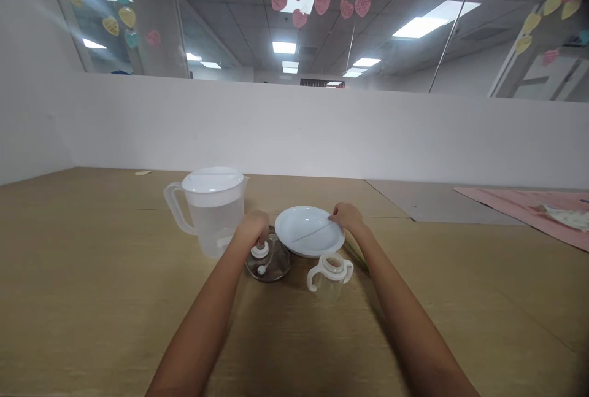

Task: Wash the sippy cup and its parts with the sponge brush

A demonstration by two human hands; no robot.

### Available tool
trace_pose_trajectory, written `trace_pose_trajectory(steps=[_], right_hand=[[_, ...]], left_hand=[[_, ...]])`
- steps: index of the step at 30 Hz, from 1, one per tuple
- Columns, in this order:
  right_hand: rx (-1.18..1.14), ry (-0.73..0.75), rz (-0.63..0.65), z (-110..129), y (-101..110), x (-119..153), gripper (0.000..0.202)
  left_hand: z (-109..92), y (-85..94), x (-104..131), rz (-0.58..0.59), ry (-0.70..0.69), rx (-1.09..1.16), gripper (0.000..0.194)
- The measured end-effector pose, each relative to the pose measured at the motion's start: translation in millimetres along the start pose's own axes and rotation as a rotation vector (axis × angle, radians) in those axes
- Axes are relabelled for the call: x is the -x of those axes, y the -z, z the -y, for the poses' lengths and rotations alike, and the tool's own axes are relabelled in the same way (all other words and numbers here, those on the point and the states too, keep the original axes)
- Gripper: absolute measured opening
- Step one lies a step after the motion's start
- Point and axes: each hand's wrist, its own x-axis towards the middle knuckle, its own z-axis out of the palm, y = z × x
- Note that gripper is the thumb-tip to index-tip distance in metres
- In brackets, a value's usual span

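My left hand (254, 229) reaches over a round metal dish (278, 269), its fingers closed at a white bottle ring (260, 252). A clear drinking straw with a white weighted ball (262, 270) lies in that dish. At the right rim of a white bowl (288, 225), my right hand (348, 216) pinches a thin rod (310, 233) that slants across the bowl. Its kind is too fine to make out. In front of the bowl stands a clear baby bottle with two white handles (330, 280), its top open.
A translucent lidded pitcher (216, 225) containing liquid stands left of the dish. A greenish stick (356, 256) lies partly behind my right forearm. A pink cloth (519, 200) with a patterned item on it lies far right. A white wall (294, 133) bounds the table's back.
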Motion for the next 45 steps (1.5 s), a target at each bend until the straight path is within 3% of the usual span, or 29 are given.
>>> trace_pose_trajectory(steps=[4, 10, 16, 20, 25, 30, 33, 37, 39, 41, 43, 45], right_hand=[[-0.009, -0.048, -0.004, -2, 9, 5, 0.030], [-0.130, 0.018, -0.024, 4, 26, 12, 0.021], [-0.325, 0.095, -0.083, 17, 45, 24, 0.017], [-0.389, 0.126, -0.058, 24, 48, 29, 0.019], [-0.469, 0.157, 0.000, 33, 49, 34, 0.021], [-0.580, 0.233, 0.055, 45, 48, 41, 0.023], [-0.696, 0.289, 0.181, 52, 36, 42, 0.027], [-0.766, 0.389, 0.374, 55, 14, 35, 0.030], [-0.757, 0.349, 0.325, 54, 11, 31, 0.034], [-0.771, 0.299, 0.167, 51, 19, 30, 0.045], [-0.838, 0.279, -0.109, 48, 38, 37, 0.059], [-0.956, 0.253, -0.478, 46, 62, 52, 0.067]], left_hand=[[-11, 8.7, 6, 0.059, 0.119, -0.188, 0.011], [-30, 14.5, 14, 0.110, 0.033, -0.248, 0.029], [-17, 7.0, 11, 0.282, -0.084, -0.149, 0.029], [-7, 2.1, 5, 0.326, -0.168, -0.055, 0.030], [-7, 7.2, 8, 0.284, -0.196, 0.035, 0.021], [-13, 30.9, 27, 0.233, -0.183, 0.091, 0.014], [-19, 48.1, 44, 0.128, -0.213, 0.136, 0.015], [-26, 58.3, 54, -0.086, -0.385, 0.334, 0.015], [-29, 55.0, 49, -0.183, -0.451, 0.453, 0.019], [-32, 47.0, 39, -0.254, -0.482, 0.583, 0.025], [-37, 37.0, 28, -0.300, -0.504, 0.729, 0.031], [-42, 27.9, 19, -0.318, -0.527, 0.844, 0.035]])
